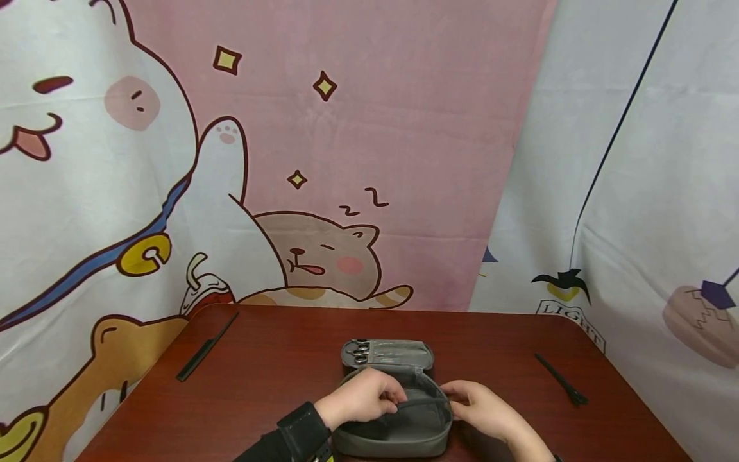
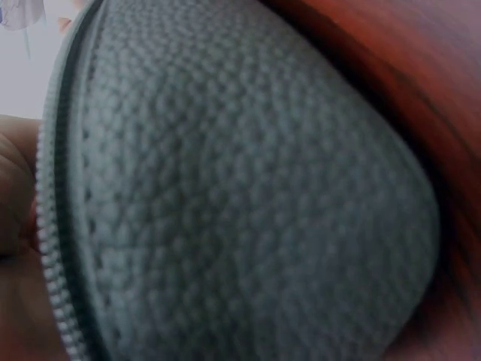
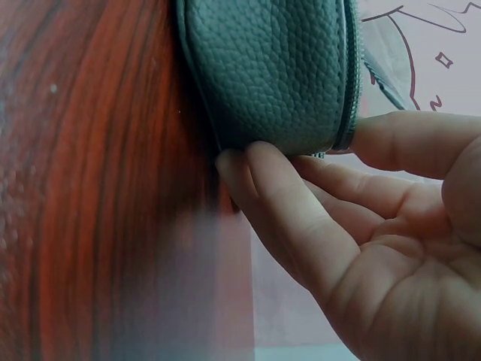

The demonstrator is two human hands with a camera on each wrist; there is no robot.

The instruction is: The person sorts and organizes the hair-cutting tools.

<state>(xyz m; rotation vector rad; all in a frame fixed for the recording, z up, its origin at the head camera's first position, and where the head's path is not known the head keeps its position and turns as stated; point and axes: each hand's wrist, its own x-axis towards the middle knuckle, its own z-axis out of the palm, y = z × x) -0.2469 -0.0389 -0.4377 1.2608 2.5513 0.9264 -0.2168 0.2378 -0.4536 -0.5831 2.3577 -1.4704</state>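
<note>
A grey pebbled-leather zip case [image 1: 392, 447] sits open at the table's front middle, its lid [image 1: 404, 353] folded back. Metal finger rings [image 1: 361, 351] show at the lid's left, beside a clear pocket. My left hand [image 1: 366, 396] reaches over the case's left rim and pinches a thin dark strip [image 1: 424, 402] that spans the inside to the right wall. Whether the strip is loose or part of the case, I cannot tell. My right hand [image 1: 487, 407] grips the right wall, thumb at the zip edge [image 3: 347, 90] and fingers against the outside. In the left wrist view the case wall [image 2: 248, 180] fills most of the frame.
A black comb [image 1: 206, 350] lies at the table's left edge. Toward the right edge lies a slim black brush-like tool [image 1: 562, 382]. The reddish-brown table [image 1: 277, 359] ends at a cartoon-printed curtain [image 1: 416, 160] behind it.
</note>
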